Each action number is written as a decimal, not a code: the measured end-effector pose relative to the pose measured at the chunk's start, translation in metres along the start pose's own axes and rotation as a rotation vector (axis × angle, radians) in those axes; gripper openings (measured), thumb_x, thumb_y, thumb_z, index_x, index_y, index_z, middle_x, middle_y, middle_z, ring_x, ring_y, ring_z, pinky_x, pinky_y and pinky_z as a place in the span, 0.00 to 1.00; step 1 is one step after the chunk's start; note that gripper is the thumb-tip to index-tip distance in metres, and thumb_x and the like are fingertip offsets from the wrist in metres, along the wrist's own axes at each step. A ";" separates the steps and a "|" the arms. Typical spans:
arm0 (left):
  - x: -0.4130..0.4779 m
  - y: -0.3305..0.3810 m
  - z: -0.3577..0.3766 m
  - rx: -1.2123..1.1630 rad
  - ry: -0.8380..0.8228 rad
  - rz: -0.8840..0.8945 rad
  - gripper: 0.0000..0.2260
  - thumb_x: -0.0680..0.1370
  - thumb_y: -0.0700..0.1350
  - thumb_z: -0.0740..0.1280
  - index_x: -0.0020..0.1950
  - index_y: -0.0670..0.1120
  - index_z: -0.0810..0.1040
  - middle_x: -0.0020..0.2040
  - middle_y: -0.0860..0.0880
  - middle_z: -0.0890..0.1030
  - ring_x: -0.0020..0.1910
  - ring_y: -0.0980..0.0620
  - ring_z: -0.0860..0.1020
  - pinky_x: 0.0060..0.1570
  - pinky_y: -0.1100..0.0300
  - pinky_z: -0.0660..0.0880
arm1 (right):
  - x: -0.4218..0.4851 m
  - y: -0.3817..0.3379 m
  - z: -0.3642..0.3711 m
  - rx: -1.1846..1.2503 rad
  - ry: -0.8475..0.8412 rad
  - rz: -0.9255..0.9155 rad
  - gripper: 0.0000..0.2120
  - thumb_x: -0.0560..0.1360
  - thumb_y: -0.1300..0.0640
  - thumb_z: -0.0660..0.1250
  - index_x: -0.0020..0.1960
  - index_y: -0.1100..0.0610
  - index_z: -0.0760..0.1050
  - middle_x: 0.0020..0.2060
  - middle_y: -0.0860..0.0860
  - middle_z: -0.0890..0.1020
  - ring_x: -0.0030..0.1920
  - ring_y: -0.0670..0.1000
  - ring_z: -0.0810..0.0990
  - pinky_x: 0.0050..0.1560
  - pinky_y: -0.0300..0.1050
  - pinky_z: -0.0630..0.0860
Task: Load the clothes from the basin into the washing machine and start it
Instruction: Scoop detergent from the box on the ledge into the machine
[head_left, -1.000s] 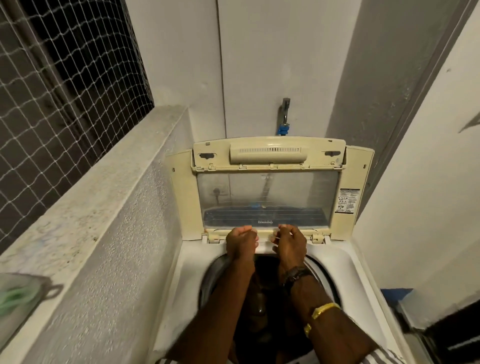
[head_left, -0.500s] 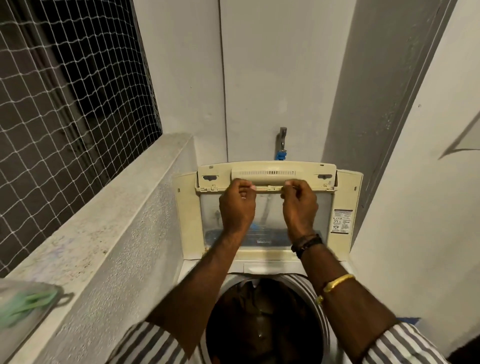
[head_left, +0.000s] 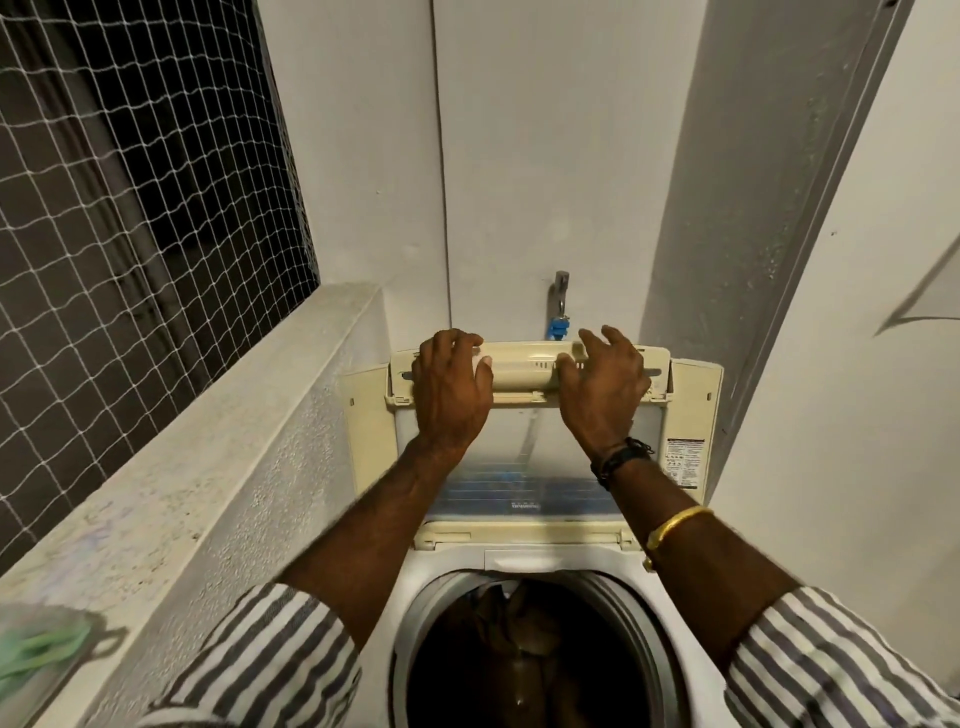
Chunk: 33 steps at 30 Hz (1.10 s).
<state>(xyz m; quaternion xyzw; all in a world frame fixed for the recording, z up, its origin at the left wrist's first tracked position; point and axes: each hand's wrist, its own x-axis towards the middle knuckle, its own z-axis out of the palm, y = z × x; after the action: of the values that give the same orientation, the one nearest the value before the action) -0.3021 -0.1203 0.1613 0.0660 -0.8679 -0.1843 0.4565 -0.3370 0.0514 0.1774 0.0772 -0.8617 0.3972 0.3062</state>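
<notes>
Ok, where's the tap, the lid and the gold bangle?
tap (head_left: 561, 291), head view, on its metal spout.
lid (head_left: 524, 366), head view, on its cream handle bar.
gold bangle (head_left: 675, 526), head view, on its curved band.

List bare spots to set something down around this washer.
Free: the ledge beside the netting, from the far corner to the blurred container near left. Crowded: left hand and right hand hold the raised lid; clothes lie in the drum; white deck is narrow.
</notes>
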 end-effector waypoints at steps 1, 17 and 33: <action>0.002 -0.002 0.002 0.024 -0.032 0.005 0.19 0.79 0.53 0.60 0.66 0.46 0.77 0.66 0.45 0.76 0.66 0.45 0.72 0.65 0.49 0.71 | 0.005 0.003 0.003 -0.045 -0.038 -0.029 0.24 0.78 0.46 0.64 0.70 0.56 0.76 0.73 0.58 0.72 0.74 0.59 0.66 0.73 0.61 0.59; -0.004 -0.023 0.006 0.213 -0.270 0.123 0.27 0.82 0.55 0.46 0.77 0.45 0.63 0.74 0.45 0.69 0.74 0.43 0.65 0.76 0.39 0.55 | 0.004 0.030 0.016 -0.321 -0.146 -0.249 0.26 0.81 0.40 0.49 0.71 0.53 0.69 0.67 0.53 0.73 0.72 0.58 0.67 0.69 0.67 0.64; -0.046 0.002 -0.027 0.220 -0.205 0.076 0.26 0.84 0.54 0.46 0.80 0.47 0.57 0.78 0.45 0.63 0.79 0.44 0.58 0.77 0.40 0.50 | -0.040 0.030 -0.011 -0.280 -0.045 -0.259 0.29 0.82 0.39 0.51 0.76 0.54 0.67 0.74 0.54 0.70 0.78 0.58 0.61 0.75 0.68 0.57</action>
<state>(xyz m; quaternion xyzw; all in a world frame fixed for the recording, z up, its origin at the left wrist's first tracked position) -0.2533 -0.1125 0.1408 0.0636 -0.9268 -0.0766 0.3621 -0.3112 0.0753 0.1401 0.1530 -0.8980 0.2288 0.3432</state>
